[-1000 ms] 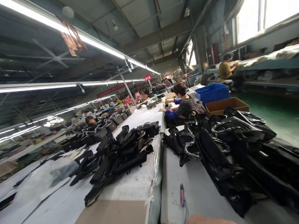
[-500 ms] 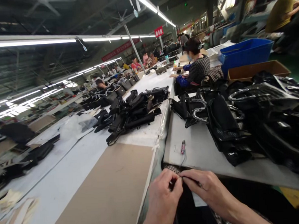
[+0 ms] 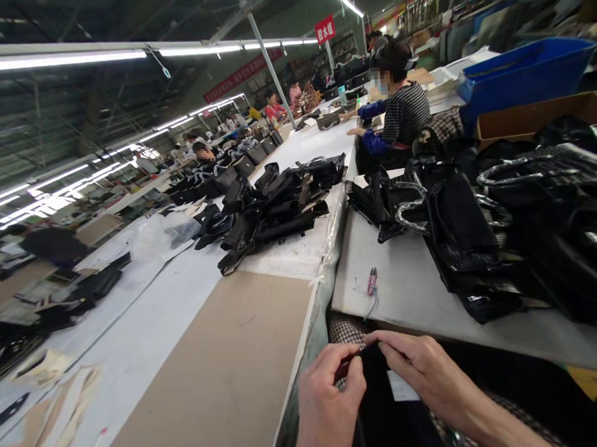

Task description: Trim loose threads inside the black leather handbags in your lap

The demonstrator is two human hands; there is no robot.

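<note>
Over my lap, my left hand (image 3: 330, 392) and my right hand (image 3: 429, 373) are close together at the upper edge of a black fabric piece (image 3: 382, 422). Thumb and fingers of the left pinch one corner of that edge, with something dark between them. The right presses its fingertips and thumb on the same edge just beside it. A white label (image 3: 402, 386) shows on the black piece, partly behind my right hand. Checked cloth (image 3: 347, 333) lies beyond my fingers. A small pink-handled tool (image 3: 372, 283) rests on the grey table past my hands.
Black bags with plastic-wrapped handles (image 3: 463, 221) are heaped on the right table. More black bag pieces (image 3: 278, 208) lie on the white table, behind a tan board (image 3: 225, 361). A co-worker in a striped top (image 3: 403, 114) sits ahead. A blue bin (image 3: 528, 81) stands right.
The view has shifted a little, so the tables sit differently in it. More of the black edge and the label shows between my hands, which keep their pinch.
</note>
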